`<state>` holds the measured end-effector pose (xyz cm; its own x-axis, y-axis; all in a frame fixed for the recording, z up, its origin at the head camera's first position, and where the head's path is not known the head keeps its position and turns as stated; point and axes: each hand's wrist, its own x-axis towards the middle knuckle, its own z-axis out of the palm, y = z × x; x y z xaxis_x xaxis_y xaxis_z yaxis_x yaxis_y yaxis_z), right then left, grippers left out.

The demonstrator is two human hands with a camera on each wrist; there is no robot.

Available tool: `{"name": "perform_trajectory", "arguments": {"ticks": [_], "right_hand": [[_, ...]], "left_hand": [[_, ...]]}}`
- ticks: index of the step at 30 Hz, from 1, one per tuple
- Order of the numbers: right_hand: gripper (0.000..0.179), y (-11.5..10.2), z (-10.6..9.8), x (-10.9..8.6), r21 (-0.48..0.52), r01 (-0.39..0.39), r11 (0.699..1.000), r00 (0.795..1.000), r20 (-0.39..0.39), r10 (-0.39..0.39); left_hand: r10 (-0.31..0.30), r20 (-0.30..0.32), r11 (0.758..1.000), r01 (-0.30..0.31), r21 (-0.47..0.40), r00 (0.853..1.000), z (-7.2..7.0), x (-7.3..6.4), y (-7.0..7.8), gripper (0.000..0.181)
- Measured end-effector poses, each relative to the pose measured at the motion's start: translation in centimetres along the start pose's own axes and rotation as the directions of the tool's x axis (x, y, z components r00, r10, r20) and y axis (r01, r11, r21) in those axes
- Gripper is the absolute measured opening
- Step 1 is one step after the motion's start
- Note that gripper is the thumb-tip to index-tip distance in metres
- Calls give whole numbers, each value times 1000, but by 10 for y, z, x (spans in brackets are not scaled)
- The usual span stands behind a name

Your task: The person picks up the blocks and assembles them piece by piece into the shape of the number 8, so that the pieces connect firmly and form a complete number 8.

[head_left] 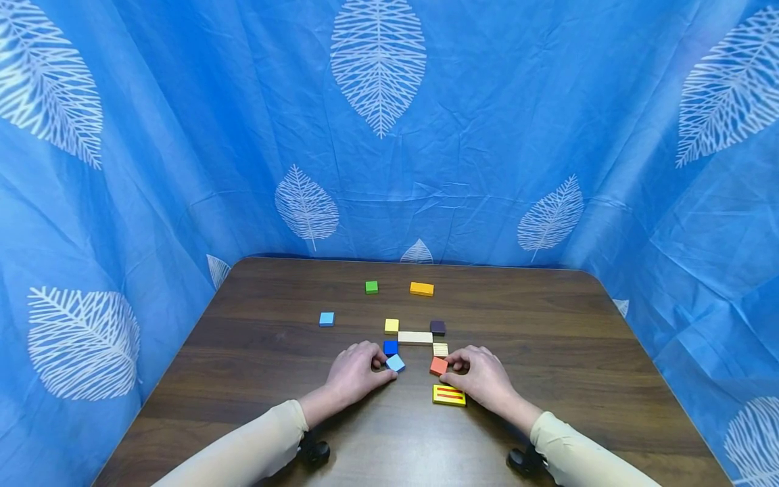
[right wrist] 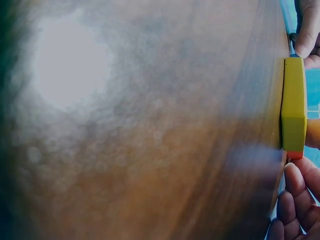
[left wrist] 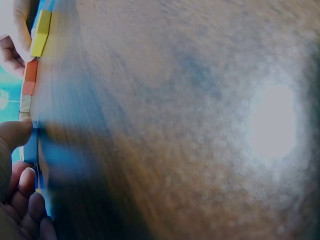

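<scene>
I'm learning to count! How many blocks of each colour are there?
Blue blocks: 3
Yellow blocks: 2
Cream blocks: 2
Green block: 1
Orange block: 1
Near-black block: 1
Red block: 1
Total: 11

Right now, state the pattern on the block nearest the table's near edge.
The block has red stripes on yellow, clearest in the head view.

A dark brown, wood-grained bench (head_left: 243, 379) has rounded far corners and a pale patch of glare (head_left: 398, 450) towards its near side. A creased blue curtain (head_left: 475, 169) hangs along the left, far and right sides, printed with white skeleton leaves. One large leaf (head_left: 379, 64) hangs tip-down at far centre; a small leaf (head_left: 416, 252) is cut off by the bench's far edge.
</scene>
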<state>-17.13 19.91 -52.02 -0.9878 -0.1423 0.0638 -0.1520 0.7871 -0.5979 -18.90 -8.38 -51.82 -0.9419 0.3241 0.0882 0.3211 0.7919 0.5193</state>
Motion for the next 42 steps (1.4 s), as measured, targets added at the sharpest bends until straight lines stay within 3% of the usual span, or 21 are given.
{"name": "perform_trajectory", "arguments": {"ticks": [24,42], "right_hand": [[28,2,-1,-3,39,-15,999,1000,16,15],[32,11,-9,-11,59,36,998,999,-29,-35]], "left_hand": [[13,-10,1000,-13,7,1000,2,-1,0,29],[10,6,1000,-10,5,1000,0,0,-1,29]]}}
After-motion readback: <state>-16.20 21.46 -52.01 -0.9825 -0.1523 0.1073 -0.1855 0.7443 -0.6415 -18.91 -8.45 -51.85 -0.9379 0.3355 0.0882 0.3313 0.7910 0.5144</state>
